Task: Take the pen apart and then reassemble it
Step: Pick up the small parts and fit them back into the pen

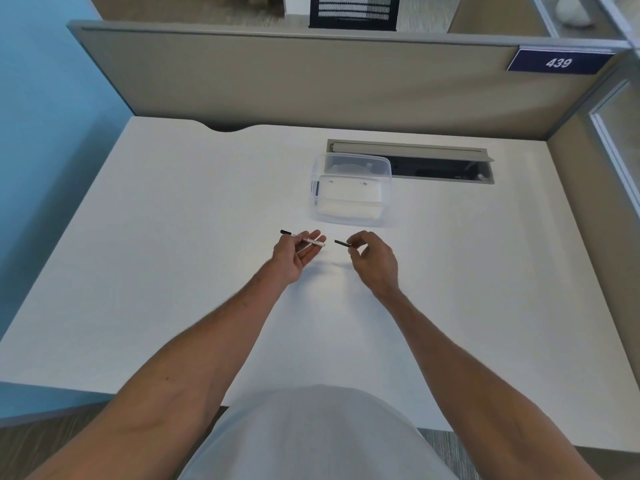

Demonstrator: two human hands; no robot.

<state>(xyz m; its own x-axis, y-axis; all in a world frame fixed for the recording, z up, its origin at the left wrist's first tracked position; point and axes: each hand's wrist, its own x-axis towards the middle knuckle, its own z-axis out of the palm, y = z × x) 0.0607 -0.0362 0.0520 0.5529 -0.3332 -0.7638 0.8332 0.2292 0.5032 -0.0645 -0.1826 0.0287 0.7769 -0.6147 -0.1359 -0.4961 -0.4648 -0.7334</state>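
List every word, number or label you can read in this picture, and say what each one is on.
"439": white digits on the dark blue sign fixed to the top of the partition, far right.
Print on the white pen barrel in the left hand: too small to read.
Dark label on the clear plastic container, left wall: too blurred to read.
Dark piece in the right hand: no text visible.

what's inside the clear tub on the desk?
The clear tub holds something pale and flat, maybe a white box or lid; its frosted walls blur details. Anything beneath that is hidden.

Office cubicle: partition point(311, 81), numbered nameplate point(557, 62)
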